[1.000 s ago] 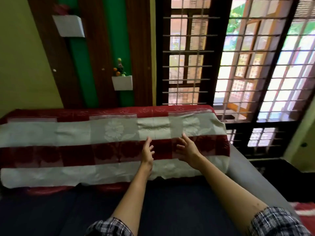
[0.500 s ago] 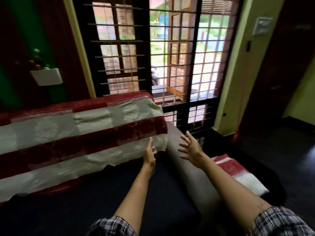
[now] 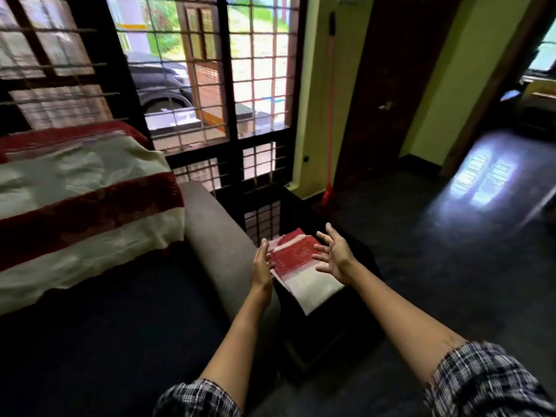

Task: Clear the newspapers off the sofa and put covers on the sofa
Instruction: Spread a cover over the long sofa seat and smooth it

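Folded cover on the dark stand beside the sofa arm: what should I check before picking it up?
1. Hands free: ok; left hand and right hand are open, holding nothing.
2. Hands flank the folded cover: ok, one at each side.
3. Contact made: cannot tell; the left hand overlaps its edge.
4. Nothing lying on top of it: ok.
5. First cover in place: ok; striped cover is spread above the seat.
6. Seat covered: not ok, bare dark cushion.

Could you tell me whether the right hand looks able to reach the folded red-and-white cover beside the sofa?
Probably yes: the right hand, open, hovers just over the folded cover on the dark stand, with nothing between them. The left hand is at its other edge.
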`<state>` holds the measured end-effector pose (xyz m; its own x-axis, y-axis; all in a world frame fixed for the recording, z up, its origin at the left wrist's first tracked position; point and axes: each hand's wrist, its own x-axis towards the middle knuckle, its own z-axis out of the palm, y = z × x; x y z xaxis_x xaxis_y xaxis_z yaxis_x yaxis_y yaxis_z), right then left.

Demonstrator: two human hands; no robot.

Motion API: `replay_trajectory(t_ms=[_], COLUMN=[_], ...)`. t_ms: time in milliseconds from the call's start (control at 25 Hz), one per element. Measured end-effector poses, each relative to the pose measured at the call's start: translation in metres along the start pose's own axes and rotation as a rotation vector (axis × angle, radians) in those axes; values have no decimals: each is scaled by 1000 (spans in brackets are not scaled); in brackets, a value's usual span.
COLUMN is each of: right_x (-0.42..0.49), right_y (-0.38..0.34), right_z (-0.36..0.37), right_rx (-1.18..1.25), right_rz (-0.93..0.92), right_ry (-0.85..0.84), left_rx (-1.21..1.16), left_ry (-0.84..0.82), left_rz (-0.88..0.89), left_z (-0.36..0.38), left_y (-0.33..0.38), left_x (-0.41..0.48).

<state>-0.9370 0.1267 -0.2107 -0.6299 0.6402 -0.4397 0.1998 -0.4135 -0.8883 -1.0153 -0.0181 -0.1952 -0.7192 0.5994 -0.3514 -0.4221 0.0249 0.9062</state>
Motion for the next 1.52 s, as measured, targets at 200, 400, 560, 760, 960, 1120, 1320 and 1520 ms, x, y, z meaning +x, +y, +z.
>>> replay_trajectory(t_ms=[200,400,560,760,960,1120,1320,1520], right_x=[51,137,211,280,334,373,408,425], right_y=[20,35,34,34,59,80,108,144], right_z=[-75,-125,-147,-176,-208,-229,-254,-264], right_rx=[0,-4,-34,-25,-30,-132,-420,-511], right_rz=[82,198,315,388,521,637,633,713], right_ry=[55,90,75,110,120,103,108,-8], left_rx=[28,74,105,166,157,115,105,97], left_ry=[1,29,78,105,147,255,323,429], left_rz=[-103,-198,-274,-344,-437,-519,-567,-589], left_z=[54,98,129,155,168,185,206,206], left_y=[-51,-95,-120,-141,-175,-205,-237,-260], left_x=[70,156,226,292,330,353,366,371])
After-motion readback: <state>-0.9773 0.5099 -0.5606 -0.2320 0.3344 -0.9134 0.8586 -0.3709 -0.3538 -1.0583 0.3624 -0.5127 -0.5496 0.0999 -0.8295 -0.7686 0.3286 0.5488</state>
